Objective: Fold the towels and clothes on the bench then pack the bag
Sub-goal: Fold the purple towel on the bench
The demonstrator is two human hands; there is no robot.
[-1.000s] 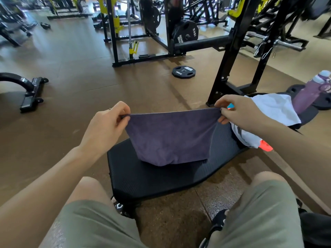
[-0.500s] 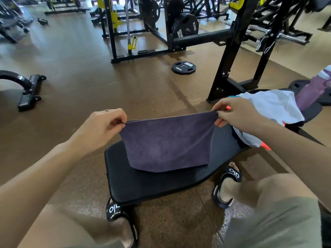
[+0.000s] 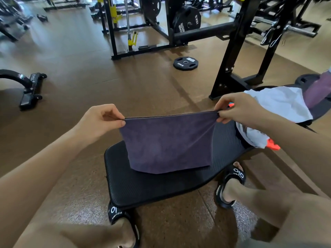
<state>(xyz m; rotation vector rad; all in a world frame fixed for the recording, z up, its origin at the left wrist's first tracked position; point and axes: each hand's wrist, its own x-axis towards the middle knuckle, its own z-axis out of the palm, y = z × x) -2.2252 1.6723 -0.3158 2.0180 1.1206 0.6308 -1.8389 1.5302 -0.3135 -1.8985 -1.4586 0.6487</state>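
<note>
— Where's the purple towel [image 3: 168, 144] now?

— Hanging over the black desk [image 3: 157, 187], doubled by the look of it, lower edge just brushing the pad. The left hand [image 3: 100, 120] pinches one top corner and the right hand [image 3: 236, 108] the other, fingers closed on the cloth.

— So mid-fold?

— I'd say so. Next it wants laying flat on the desk and halving again. The white clothes [image 3: 275, 106] beyond the towel are unfolded. I see no bag.
</note>
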